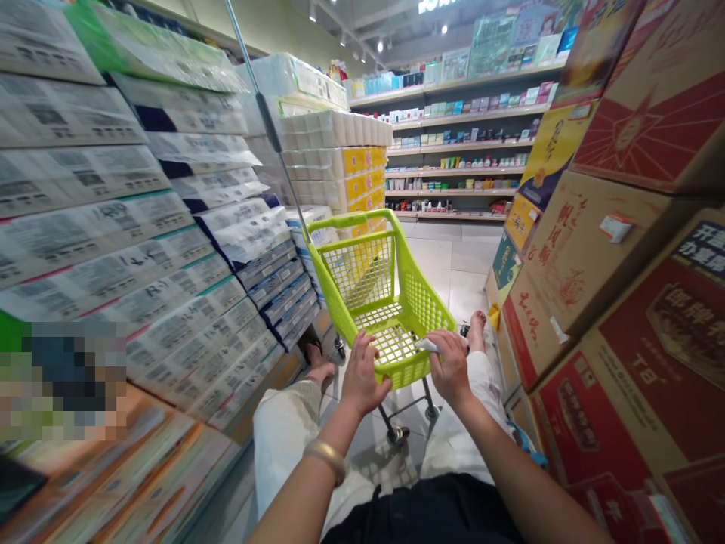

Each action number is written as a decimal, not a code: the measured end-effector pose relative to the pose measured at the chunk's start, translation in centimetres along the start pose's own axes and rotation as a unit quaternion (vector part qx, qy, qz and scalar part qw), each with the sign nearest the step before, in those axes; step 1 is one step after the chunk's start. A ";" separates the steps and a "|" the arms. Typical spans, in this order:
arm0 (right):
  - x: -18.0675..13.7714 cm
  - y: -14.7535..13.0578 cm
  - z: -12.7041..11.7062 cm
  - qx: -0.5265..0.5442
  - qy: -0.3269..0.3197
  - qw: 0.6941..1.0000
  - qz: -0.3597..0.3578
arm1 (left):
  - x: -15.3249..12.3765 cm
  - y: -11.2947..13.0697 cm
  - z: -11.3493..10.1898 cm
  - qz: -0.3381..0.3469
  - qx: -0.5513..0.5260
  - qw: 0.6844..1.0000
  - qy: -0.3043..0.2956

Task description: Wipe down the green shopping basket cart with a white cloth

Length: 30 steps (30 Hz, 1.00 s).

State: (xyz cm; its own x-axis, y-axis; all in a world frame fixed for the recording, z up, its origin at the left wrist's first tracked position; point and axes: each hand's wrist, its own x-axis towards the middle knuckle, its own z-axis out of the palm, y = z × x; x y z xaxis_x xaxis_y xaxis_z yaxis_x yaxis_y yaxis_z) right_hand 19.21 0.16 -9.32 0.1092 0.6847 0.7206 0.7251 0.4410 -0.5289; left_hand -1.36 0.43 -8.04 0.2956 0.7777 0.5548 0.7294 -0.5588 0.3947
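Observation:
A small lime-green plastic shopping cart (374,291) stands on the tiled floor between my knees, its basket holding nothing. My left hand (361,374) grips the near rim of the basket, fingers curled over the edge; a gold bangle sits on that wrist. My right hand (450,366) rests on the near right corner of the rim, closed on a small white cloth or tissue (426,345). My legs in pale trousers and my bare feet flank the cart's wheels.
Stacked packs of tissue and toilet paper (170,249) wall the left side. Red and brown cardboard cartons (617,302) are piled on the right. A metal pole (266,121) rises behind the cart. Stocked shelves (458,143) stand across tiled floor (447,257) ahead.

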 end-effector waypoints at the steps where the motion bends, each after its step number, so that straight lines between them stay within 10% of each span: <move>1: -0.2 -0.6 0.4 0.006 0.009 1.000 0.008 | 0.0 0.0 0.0 0.000 0.001 1.000 0.000; 8: -1.9 -5.9 2.5 0.068 -0.117 0.987 -0.091 | -0.2 -1.0 -0.3 0.032 -0.005 0.999 0.005; 17: -0.2 0.0 0.0 0.004 -0.039 0.999 -0.030 | -0.2 -0.5 -0.3 0.009 0.005 1.000 -0.002; 30: -1.8 -5.0 1.7 0.091 -0.130 0.982 -0.100 | -0.3 -1.0 -0.4 0.016 0.002 1.000 0.003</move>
State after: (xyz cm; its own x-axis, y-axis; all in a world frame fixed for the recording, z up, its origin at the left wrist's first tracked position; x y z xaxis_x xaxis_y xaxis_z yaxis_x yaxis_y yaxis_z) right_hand 14.25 -2.27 -8.77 -0.2175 0.6890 0.6914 0.5785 0.6615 -0.4772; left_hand -2.37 0.64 -8.34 0.3163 0.7575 0.5711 0.7223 -0.5826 0.3727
